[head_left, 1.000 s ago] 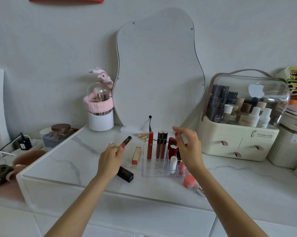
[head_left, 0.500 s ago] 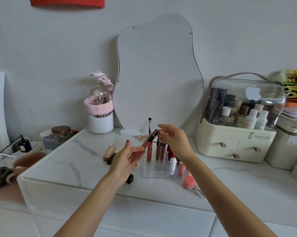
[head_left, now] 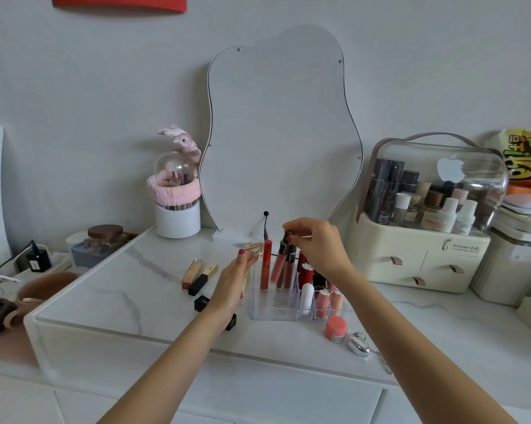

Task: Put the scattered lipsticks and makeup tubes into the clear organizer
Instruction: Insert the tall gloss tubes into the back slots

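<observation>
The clear organizer (head_left: pixel 267 312) stands on the white marble tabletop and holds several upright lipsticks and gloss tubes. My right hand (head_left: pixel 319 244) pinches the dark cap of a pink-brown lip gloss tube (head_left: pixel 280 264), which slants down into a back slot beside a red gloss tube (head_left: pixel 265 264). My left hand (head_left: pixel 235 283) hovers open just left of the organizer and holds nothing. Left of it lie a gold lipstick (head_left: pixel 191 273), a black and gold lipstick (head_left: pixel 203 279) and a black square cap (head_left: pixel 201 302). Another black piece (head_left: pixel 231 322) peeks out under my left wrist.
A pink round jar (head_left: pixel 336 328) and a silver keychain (head_left: pixel 359 348) lie front right of the organizer. A wavy mirror (head_left: pixel 281 133) leans on the wall behind. A cream cosmetics case (head_left: pixel 423 258) stands right, a white brush cup (head_left: pixel 177 220) back left.
My left hand passed the lip gloss tube to my right hand and then let go and opened. My right hand has lowered the tube into the organizer's back row.
</observation>
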